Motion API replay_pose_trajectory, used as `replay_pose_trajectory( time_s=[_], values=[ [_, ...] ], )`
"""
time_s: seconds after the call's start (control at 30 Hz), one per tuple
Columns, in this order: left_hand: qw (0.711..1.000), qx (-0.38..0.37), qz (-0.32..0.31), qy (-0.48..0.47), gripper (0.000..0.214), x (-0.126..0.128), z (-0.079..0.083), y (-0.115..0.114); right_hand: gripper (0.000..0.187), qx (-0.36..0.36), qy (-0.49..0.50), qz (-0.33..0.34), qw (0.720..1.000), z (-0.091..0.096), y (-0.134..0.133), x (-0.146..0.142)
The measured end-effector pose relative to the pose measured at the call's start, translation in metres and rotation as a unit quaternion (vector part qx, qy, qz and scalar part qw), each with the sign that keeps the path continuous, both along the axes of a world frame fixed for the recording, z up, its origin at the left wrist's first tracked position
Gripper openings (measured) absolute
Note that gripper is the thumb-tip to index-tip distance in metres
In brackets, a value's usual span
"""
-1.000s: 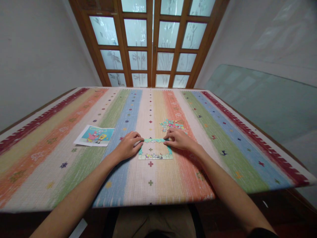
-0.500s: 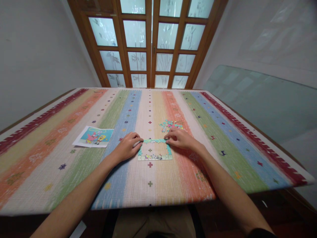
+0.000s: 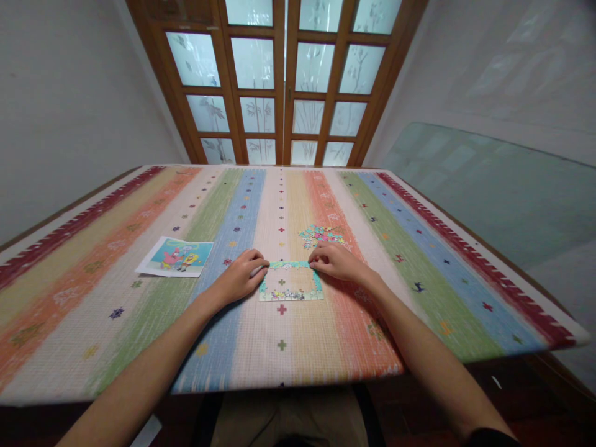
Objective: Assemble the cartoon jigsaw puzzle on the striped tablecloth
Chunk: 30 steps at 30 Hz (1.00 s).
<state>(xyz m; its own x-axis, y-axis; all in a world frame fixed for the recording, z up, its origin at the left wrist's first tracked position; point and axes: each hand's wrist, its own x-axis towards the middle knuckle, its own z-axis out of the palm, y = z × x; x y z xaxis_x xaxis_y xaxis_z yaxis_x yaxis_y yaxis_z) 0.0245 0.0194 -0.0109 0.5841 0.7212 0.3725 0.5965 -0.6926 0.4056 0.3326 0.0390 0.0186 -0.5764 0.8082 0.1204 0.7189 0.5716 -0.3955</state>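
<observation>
While both forearms reach over the near edge of the bench, the left hand and right hand lie curled, fingertips on the far corners of the jigsaw frame at mid-bench. I cannot tell whether either pinches a piece. Loose pieces lie just beyond the frame, and a reference picture lies toward the left edge.

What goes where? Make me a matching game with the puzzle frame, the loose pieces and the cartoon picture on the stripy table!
Things:
1. rectangular jigsaw puzzle frame with an empty middle
2. pile of loose colourful puzzle pieces
3. printed cartoon picture sheet

Places:
A. just beyond the right hand
B. off to the left of the left hand
C. between both hands, fingertips on its far corners

Pairs: 1-C, 2-A, 3-B
</observation>
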Motion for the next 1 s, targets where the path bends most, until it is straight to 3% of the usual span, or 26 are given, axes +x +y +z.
replay_pose_trajectory(
  time_s=[0.4,0.83,0.9,1.0],
  values=[
    [1.0,-0.008,-0.009,-0.013,0.025,0.004,-0.001,-0.001,0.015,-0.013,0.032,-0.025,0.999,-0.007,0.004,-0.001],
    [1.0,0.002,-0.014,0.006,0.026,-0.011,0.009,0.001,0.013,-0.063,0.042,0.01,0.997,0.007,0.003,0.013],
    [1.0,-0.004,-0.023,0.011,0.03,-0.019,0.009,0.003,0.013,-0.081,0.053,0.016,0.995,0.005,0.002,0.017],
    [0.999,-0.019,-0.035,0.033,0.046,-0.029,0.01,0.004,0.029,-0.075,0.061,0.035,0.995,0.001,-0.002,0.024]
  ],
)
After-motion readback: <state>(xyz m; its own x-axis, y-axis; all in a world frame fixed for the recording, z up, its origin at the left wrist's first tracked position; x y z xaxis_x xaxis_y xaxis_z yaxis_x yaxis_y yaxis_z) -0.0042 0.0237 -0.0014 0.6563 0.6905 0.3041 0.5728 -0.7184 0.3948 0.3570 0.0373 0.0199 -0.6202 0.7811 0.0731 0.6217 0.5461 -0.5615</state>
